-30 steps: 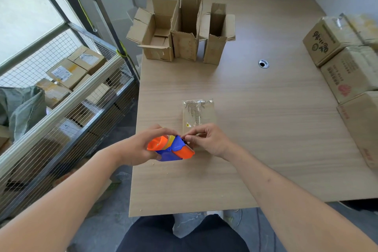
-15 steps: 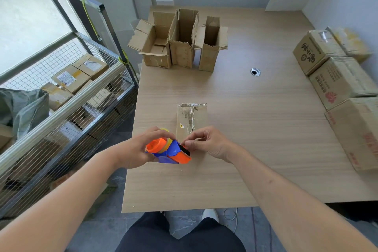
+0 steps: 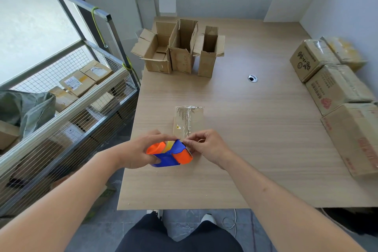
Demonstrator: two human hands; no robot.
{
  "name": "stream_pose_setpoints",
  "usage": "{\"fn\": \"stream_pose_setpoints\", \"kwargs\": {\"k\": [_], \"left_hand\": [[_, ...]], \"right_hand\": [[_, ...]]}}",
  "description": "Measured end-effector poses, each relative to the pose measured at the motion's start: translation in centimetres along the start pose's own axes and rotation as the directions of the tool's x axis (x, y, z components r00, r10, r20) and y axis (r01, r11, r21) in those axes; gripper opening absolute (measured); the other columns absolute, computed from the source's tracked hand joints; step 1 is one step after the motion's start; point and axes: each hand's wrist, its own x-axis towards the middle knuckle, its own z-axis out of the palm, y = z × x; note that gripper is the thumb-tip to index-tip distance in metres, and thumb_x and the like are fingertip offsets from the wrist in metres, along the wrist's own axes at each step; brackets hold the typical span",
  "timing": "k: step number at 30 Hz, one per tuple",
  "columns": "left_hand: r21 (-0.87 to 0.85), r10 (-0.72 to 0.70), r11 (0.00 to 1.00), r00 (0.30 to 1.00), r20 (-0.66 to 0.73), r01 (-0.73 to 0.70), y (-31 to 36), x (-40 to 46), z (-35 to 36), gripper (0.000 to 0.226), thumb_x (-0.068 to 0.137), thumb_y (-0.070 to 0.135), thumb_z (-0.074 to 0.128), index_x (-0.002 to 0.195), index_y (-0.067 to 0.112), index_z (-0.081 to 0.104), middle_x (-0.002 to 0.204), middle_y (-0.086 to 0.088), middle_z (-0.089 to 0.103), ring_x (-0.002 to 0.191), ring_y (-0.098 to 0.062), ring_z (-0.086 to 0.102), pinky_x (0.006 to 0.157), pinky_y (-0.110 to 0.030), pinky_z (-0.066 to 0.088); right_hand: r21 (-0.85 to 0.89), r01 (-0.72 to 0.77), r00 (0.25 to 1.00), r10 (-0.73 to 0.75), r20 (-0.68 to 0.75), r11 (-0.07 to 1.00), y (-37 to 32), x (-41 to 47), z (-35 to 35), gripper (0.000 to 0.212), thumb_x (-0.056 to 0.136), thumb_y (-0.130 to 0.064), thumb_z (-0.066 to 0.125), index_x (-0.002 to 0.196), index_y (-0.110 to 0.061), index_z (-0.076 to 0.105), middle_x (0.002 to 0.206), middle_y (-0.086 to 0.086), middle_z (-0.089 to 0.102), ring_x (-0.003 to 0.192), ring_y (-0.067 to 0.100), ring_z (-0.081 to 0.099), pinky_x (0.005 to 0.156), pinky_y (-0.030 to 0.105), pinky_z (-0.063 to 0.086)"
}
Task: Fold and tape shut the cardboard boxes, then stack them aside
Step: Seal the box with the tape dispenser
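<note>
Left hand is wrapped around a blue and orange tape dispenser, holding it just above the near part of the wooden table. Right hand is pinching something at the dispenser's toothed edge, probably the tape end, too thin to tell. A small taped-up box lies right behind the hands. Three open cardboard boxes stand at the far end, and closed boxes line the right edge.
</note>
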Motion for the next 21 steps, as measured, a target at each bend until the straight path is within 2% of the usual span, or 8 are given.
{"fn": "stream_pose_setpoints", "kwargs": {"k": [3, 5, 8, 11, 17, 21], "left_hand": [[0.093, 0.008, 0.996, 1.0, 0.031, -0.011, 0.1, 0.1, 0.9, 0.078, 0.099, 0.018, 0.062, 0.144, 0.072, 0.027, 0.123, 0.014, 0.045, 0.109, -0.013, 0.052, 0.1, -0.038, 0.046], [0.103, 0.016, 0.995, 0.999, 0.042, -0.02, 0.2, 0.3, 1.6, 0.074, 0.104, 0.021, 0.056, 0.144, 0.073, 0.023, 0.122, 0.013, 0.045, 0.108, -0.013, 0.051, 0.099, -0.036, 0.046], [0.146, 0.008, 0.989, 0.998, 0.066, -0.018, -0.3, 0.5, 1.8, 0.07, 0.107, 0.022, 0.05, 0.145, 0.073, 0.02, 0.121, 0.015, 0.043, 0.106, -0.013, 0.051, 0.099, -0.037, 0.046], [0.164, -0.046, 0.986, 0.994, 0.103, 0.029, -1.4, 0.2, 0.5, 0.069, 0.108, 0.023, 0.047, 0.143, 0.075, 0.018, 0.122, 0.016, 0.043, 0.107, -0.016, 0.053, 0.1, -0.042, 0.047], [0.175, -0.105, 0.982, 0.982, 0.156, 0.078, -3.2, -0.1, -2.0, 0.068, 0.108, 0.024, 0.046, 0.14, 0.078, 0.019, 0.122, 0.012, 0.046, 0.111, -0.016, 0.053, 0.104, -0.042, 0.042], [0.191, -0.137, 0.976, 0.971, 0.195, 0.1, -4.3, 0.4, -3.1, 0.069, 0.108, 0.024, 0.047, 0.139, 0.079, 0.019, 0.123, 0.013, 0.046, 0.111, -0.015, 0.052, 0.104, -0.043, 0.041]], "right_hand": [[0.018, -0.018, 0.995, 0.02, -0.1, 1.0, 0.9, 0.0, 0.0, 0.006, 0.089, -0.006, 0.078, 0.092, -0.001, 0.079, 0.078, 0.017, 0.072, 0.063, 0.011, 0.067, 0.06, 0.024, 0.055], [0.031, -0.035, 0.989, 0.039, -0.144, 0.999, 1.5, -0.1, -0.2, 0.005, 0.09, -0.001, 0.075, 0.091, -0.002, 0.079, 0.075, 0.01, 0.072, 0.061, 0.008, 0.065, 0.059, 0.022, 0.054], [0.031, -0.057, 0.978, 0.062, -0.201, 0.998, 2.5, -0.3, -0.5, 0.01, 0.09, -0.003, 0.075, 0.084, -0.009, 0.08, 0.067, 0.003, 0.071, 0.059, 0.012, 0.064, 0.065, 0.032, 0.061], [0.079, -0.105, 0.942, 0.125, -0.31, 0.991, 3.6, -0.1, -1.4, 0.011, 0.089, -0.008, 0.078, 0.08, -0.013, 0.079, 0.063, 0.008, 0.068, 0.057, 0.018, 0.063, 0.071, 0.041, 0.064], [0.128, -0.126, 0.892, 0.169, -0.42, 0.984, 4.7, 0.1, -2.1, 0.012, 0.088, -0.009, 0.079, 0.078, -0.015, 0.079, 0.054, 0.003, 0.063, 0.052, 0.017, 0.059, 0.058, 0.029, 0.061], [0.161, -0.141, 0.849, 0.203, -0.488, 0.977, 6.1, 0.2, -1.5, 0.012, 0.089, -0.01, 0.079, 0.079, -0.016, 0.079, 0.056, 0.006, 0.063, 0.052, 0.019, 0.06, 0.057, 0.029, 0.061]]}}
